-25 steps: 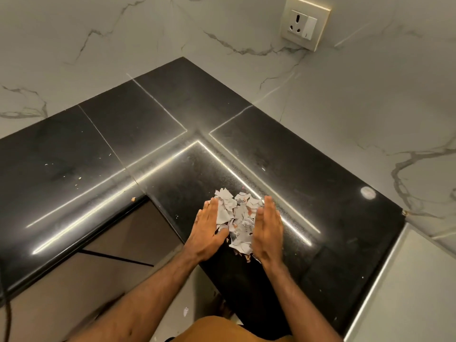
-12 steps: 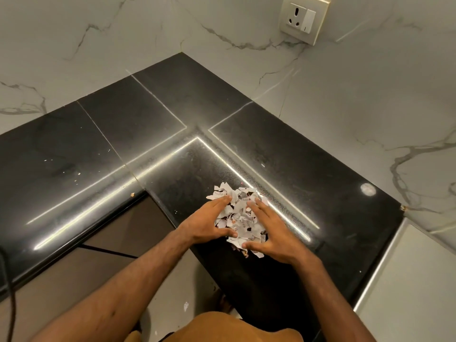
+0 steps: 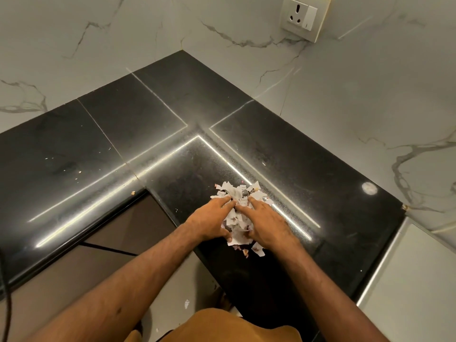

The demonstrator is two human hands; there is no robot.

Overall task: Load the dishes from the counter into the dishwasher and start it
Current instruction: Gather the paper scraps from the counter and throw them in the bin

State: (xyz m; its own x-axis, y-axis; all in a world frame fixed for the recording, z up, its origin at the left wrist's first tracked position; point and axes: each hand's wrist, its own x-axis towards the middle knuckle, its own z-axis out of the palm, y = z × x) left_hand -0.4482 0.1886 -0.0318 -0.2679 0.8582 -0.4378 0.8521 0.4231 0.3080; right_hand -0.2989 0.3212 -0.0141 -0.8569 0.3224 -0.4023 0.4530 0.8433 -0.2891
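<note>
A pile of torn paper scraps (image 3: pixel 237 206) lies on the black counter (image 3: pixel 118 149), close to its near edge, just right of the inner corner where the counter turns. No dishes and no dishwasher are seen in this view, so their place cannot be given.

The pile is bracketed by both hands. The left hand (image 3: pixel 209 222) is laid against its left flank and the right hand (image 3: pixel 267 224) against its right flank, each touching the paper. Fingers are bent inward over the far part of the heap and thumbs are tucked in at its near side, so the scraps are gripped loosely between the two half-closed hands. How much paper is actually caught under the palms cannot be told.

The heap is drawn out from near to far, and its long axis runs between the hands, roughly along the line of the forearms. Neither hand is nearer: it sits midway between them. A few loose scraps (image 3: pixel 256 250) lie outside the hold, at the near end, close to the counter edge.

A lift, it is judged, would depend on the hands being pressed together across the short axis. The near strays would probably be left behind.
</note>
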